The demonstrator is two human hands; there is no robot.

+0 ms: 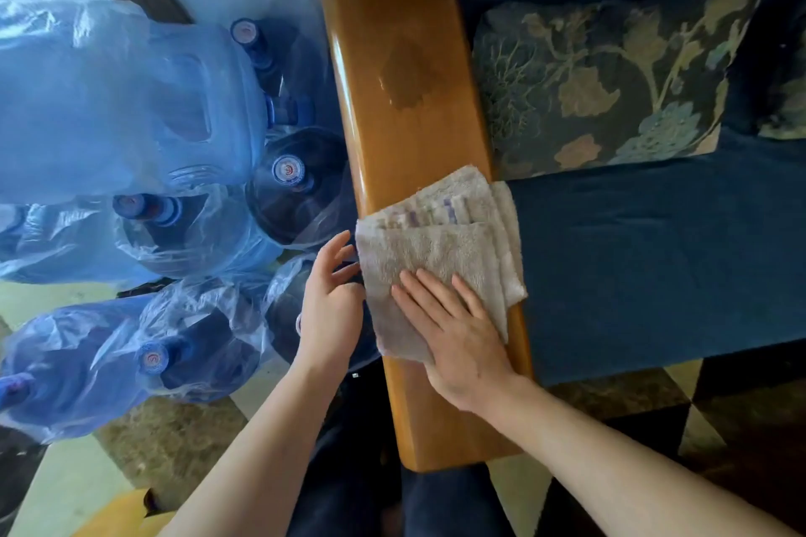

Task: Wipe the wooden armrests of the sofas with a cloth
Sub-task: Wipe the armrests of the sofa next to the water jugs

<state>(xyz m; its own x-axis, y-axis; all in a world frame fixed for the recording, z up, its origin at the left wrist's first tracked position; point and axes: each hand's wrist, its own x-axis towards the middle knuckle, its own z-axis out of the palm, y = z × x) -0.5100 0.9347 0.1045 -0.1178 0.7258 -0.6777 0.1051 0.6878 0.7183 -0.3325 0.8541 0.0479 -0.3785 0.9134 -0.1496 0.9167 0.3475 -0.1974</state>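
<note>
A glossy brown wooden armrest (405, 109) runs from the top of the view down to the near end. A folded beige cloth (440, 240) lies across it, hanging slightly over both sides. My right hand (453, 336) presses flat on the cloth's near part, fingers spread. My left hand (329, 305) is at the armrest's left side, fingers apart, fingertips touching the cloth's left edge. A dull damp-looking patch (408, 76) shows on the wood farther up.
Several large blue water bottles (131, 109) wrapped in plastic crowd the floor left of the armrest. To its right are the sofa's dark blue seat (645, 257) and a floral cushion (610, 78). Tiled floor (65, 488) lies below.
</note>
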